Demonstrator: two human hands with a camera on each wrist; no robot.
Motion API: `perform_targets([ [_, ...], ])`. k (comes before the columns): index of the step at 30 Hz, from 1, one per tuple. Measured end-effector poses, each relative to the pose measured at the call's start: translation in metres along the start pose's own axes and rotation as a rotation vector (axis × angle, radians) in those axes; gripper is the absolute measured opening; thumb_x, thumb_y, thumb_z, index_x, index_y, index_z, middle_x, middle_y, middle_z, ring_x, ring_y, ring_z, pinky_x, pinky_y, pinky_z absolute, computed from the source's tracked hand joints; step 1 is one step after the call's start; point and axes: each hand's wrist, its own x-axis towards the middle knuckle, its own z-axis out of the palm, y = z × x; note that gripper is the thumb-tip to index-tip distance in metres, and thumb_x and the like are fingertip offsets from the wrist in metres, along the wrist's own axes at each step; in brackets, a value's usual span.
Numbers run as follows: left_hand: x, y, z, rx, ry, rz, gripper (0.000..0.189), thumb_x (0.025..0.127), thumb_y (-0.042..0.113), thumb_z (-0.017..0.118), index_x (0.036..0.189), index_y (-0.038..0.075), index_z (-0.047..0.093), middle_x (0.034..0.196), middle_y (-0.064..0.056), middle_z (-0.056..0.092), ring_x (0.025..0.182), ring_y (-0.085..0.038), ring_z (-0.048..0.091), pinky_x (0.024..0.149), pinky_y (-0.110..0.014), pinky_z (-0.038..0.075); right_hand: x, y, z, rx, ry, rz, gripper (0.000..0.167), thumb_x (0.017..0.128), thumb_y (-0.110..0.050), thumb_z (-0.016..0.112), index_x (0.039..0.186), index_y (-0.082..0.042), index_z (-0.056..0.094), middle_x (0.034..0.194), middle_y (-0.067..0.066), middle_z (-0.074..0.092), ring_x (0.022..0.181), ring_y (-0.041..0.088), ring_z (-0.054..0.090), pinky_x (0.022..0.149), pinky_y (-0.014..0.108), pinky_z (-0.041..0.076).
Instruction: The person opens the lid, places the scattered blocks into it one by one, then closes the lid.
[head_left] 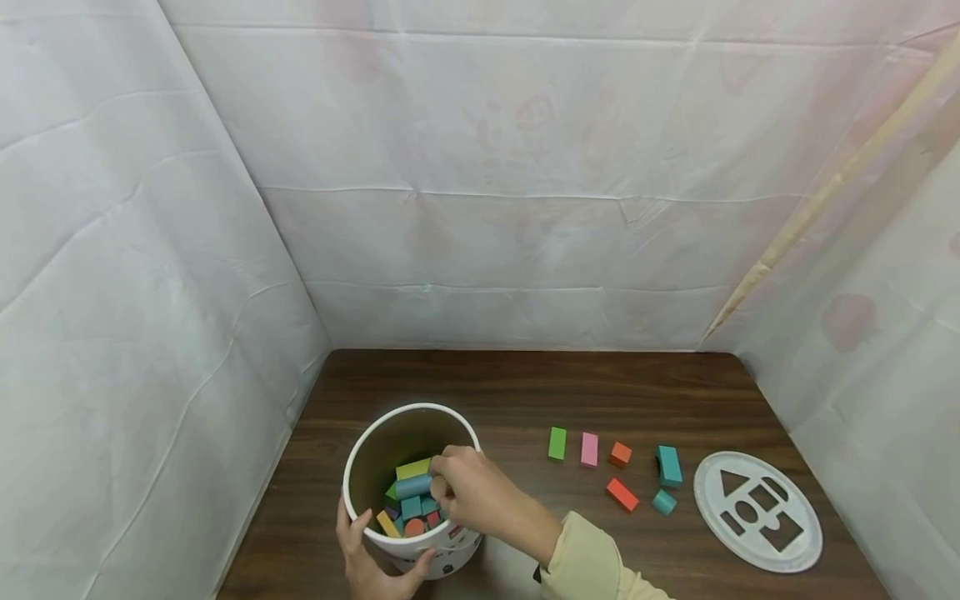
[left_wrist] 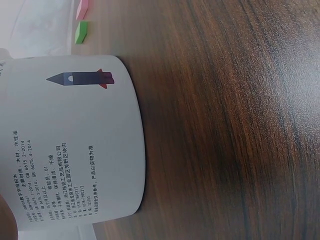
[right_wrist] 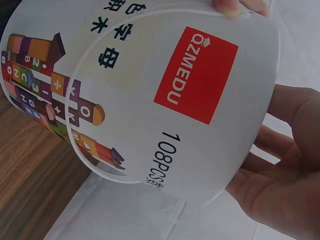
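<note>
White plastic: the left hand [head_left: 372,573] grips the bucket [head_left: 422,407], lower centre; the right hand [head_left: 483,496], fingers curled, seems to pinch a tan block [head_left: 439,488] among coloured blocks [head_left: 411,507]. Steady the rim, lifting straight up. Loose blocks [head_left: 589,450] lie lower right, near the lid [head_left: 752,543].

Dark wood-grain tabletop [head_left: 517,429] leaves passage between the right hand [head_left: 476,492] and a green rectangular block [head_left: 557,444]; a white cylindrical bucket [head_left: 457,556] blocks ahead of the left hand [head_left: 375,565].
</note>
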Motion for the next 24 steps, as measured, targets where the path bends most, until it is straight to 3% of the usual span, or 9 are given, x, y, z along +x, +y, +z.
perform_targets([
  [3, 0.003, 0.004, 0.0, -0.007, 0.0, -0.001, 0.091, 0.069, 0.053, 0.077, 0.127, -0.005, 0.036, 0.142, -0.039, 0.018, 0.12, -0.06, 0.027, 0.103, -0.019, 0.026, 0.0, -0.001, 0.0, -0.009, -0.012, 0.024, 0.02, 0.075, 0.0, 0.071, 0.094, -0.006, 0.07, 0.087, 0.001, 0.063, 0.073, 0.001, 0.052, 0.058, 0.009, 0.043],
  [10, -0.002, 0.007, -0.002, 0.045, -0.031, -0.136, 0.096, 0.061, 0.046, 0.085, 0.13, -0.001, 0.037, 0.149, -0.027, 0.018, 0.121, -0.058, 0.029, 0.1, -0.016, 0.026, -0.001, -0.002, 0.002, -0.017, -0.016, 0.075, 0.02, 0.075, -0.008, 0.077, 0.094, -0.009, 0.071, 0.089, -0.001, 0.062, 0.077, 0.002, 0.052, 0.063, 0.012, 0.046],
  [17, -0.002, 0.006, -0.002, 0.053, -0.04, -0.135, 0.098, 0.059, 0.044, 0.087, 0.131, 0.001, 0.037, 0.15, -0.024, 0.018, 0.123, -0.054, 0.029, 0.101, -0.019, 0.026, -0.003, -0.003, 0.006, -0.014, 0.036, 0.056, 0.019, 0.075, -0.008, 0.078, 0.092, -0.01, 0.07, 0.09, -0.004, 0.061, 0.08, 0.003, 0.053, 0.067, 0.013, 0.047],
  [20, -0.001, 0.01, -0.002, 0.055, -0.037, -0.169, 0.098, 0.056, 0.037, 0.089, 0.132, 0.003, 0.037, 0.151, -0.021, 0.017, 0.124, -0.053, 0.029, 0.103, -0.041, 0.034, -0.004, -0.003, 0.008, -0.013, 0.061, 0.036, 0.018, 0.075, -0.006, 0.078, 0.091, -0.01, 0.07, 0.091, -0.003, 0.062, 0.081, 0.004, 0.053, 0.067, 0.014, 0.048],
  [22, -0.001, 0.013, -0.002, 0.05, -0.033, -0.189, 0.099, 0.054, 0.033, 0.091, 0.133, 0.004, 0.038, 0.152, -0.02, 0.017, 0.124, -0.053, 0.029, 0.096, -0.059, 0.037, -0.005, -0.002, 0.009, -0.008, 0.075, 0.024, 0.018, 0.075, -0.004, 0.077, 0.09, -0.01, 0.07, 0.091, -0.003, 0.062, 0.082, 0.004, 0.054, 0.068, 0.014, 0.048],
  [24, -0.001, 0.014, -0.002, 0.049, -0.032, -0.195, 0.099, 0.054, 0.03, 0.091, 0.133, 0.005, 0.038, 0.152, -0.019, 0.017, 0.124, -0.053, 0.03, 0.087, -0.069, 0.036, -0.005, -0.002, 0.01, -0.003, 0.086, 0.015, 0.017, 0.075, -0.003, 0.076, 0.09, -0.01, 0.07, 0.091, -0.003, 0.062, 0.082, 0.004, 0.053, 0.068, 0.014, 0.048],
])
